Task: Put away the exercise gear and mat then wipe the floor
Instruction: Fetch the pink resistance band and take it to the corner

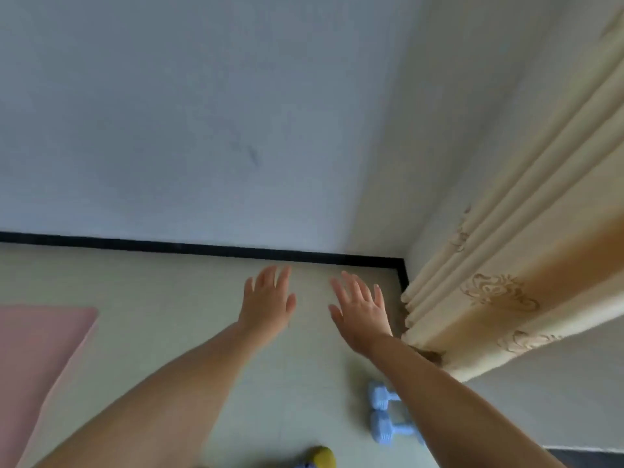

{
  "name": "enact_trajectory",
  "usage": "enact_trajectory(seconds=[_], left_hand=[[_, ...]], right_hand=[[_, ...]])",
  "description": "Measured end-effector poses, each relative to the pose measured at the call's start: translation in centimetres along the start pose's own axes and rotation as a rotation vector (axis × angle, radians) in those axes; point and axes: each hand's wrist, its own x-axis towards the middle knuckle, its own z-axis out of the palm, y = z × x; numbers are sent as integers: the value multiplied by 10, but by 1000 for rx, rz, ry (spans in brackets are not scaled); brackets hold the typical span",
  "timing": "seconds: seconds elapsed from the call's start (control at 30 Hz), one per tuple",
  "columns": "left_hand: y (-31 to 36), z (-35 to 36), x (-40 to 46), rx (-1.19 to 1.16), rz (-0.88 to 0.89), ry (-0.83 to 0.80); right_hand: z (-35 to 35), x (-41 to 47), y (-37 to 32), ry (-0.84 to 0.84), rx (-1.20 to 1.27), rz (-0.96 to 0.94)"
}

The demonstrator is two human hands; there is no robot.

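Observation:
Both my arms reach forward over the pale floor toward the room's corner. My left hand [268, 300] is spread flat with straight fingers and holds nothing. My right hand [361, 309] is likewise spread and empty, close to the curtain. Two light blue dumbbells [385, 417] lie side by side on the floor under my right forearm, partly hidden by it. A pink mat [37, 359] lies flat at the left edge. At the bottom edge a yellow and blue object [319, 459] is cut off by the frame.
A grey wall with a black skirting board [202, 248] runs across ahead and meets a side wall at the corner. A cream and tan patterned curtain [499, 282] hangs at the right, its hem near the dumbbells.

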Motion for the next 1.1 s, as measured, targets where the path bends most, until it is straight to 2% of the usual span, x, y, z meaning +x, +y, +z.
enact_trajectory(seconds=[0.27, 0.43, 0.63, 0.93, 1.1], left_hand=[[-173, -37, -155, 9, -433, 67], [-276, -47, -287, -4, -659, 57], [-385, -75, -428, 50, -872, 102], [-479, -73, -529, -102, -1137, 153], [-540, -76, -538, -107, -1157, 144]], right_hand=[[13, 1, -201, -48, -124, -425], [40, -44, -352, -31, -159, -602], [57, -104, -526, -31, -189, -900], [80, -128, -674, -72, -288, -1174], [91, -97, -749, -96, -356, -1266]])
